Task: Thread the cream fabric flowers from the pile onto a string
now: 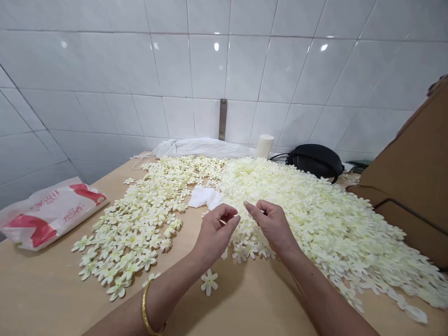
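Note:
My left hand (216,235), a gold bangle on its wrist, hovers at the near edge of the large heap of pale yellow-white artificial flower petals (315,224). Its thumb and forefinger are pinched together. Just to the right, my right hand (275,227) is also closed in a pinch, its fingertips pointing toward the left thumb. Whatever either pinch holds is too small or hidden to make out. A narrow gap separates the two hands. Below the left wrist lies a single five- or six-petalled flower (209,282). Left of my hands spreads a looser group of flowers (140,224).
A red-and-white tissue pack (52,212) sits at the left edge of the table (178,312). Behind my hands lies a folded white tissue (204,197). Toward the wall stand a white cylinder (264,146) and a black pouch (313,160). Cardboard (409,172) rises at right.

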{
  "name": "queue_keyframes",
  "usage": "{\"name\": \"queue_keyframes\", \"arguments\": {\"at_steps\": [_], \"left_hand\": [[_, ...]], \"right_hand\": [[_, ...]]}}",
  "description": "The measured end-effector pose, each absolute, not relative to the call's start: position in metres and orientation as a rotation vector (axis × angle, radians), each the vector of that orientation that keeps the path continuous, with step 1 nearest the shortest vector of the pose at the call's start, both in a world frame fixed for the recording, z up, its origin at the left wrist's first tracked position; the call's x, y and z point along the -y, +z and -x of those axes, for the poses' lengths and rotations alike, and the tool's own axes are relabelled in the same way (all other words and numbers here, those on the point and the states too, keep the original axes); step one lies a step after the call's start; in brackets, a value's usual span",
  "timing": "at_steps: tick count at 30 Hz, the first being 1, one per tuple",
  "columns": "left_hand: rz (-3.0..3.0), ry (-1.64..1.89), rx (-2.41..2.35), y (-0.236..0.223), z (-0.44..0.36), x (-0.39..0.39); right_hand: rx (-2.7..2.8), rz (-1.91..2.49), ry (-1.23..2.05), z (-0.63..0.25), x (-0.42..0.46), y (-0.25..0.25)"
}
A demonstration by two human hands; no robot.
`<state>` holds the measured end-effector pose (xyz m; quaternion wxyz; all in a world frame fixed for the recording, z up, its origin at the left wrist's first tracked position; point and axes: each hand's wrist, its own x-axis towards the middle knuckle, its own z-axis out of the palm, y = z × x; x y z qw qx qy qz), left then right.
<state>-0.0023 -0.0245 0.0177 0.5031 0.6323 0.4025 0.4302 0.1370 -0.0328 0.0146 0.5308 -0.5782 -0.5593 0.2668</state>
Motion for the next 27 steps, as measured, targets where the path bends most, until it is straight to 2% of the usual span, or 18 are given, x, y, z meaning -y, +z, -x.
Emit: {"name": "queue_keyframes", "arguments": {"at_steps": [5,11,23,27], "left_hand": [[-1.635,1.065,-0.839,0.027,-0.016,0.020],[-1.356,1.031,-0.840,0.026,-0.037,0.007],[-1.040,1.018,-0.751,0.031,-0.048,-0.006],[-1.097,1.064,-0.855,0.032,-0.048,-0.022]], "right_hand": [[1.211,1.228,0.821,-0.140,0.029,0.012],[1.006,1.052,1.158,-0.147,0.025,0.019],[0.955,1.073,1.043,-0.156,0.022,0.022],[0.909,1.117,0.812,-0.166,0.018,0.023]]}}
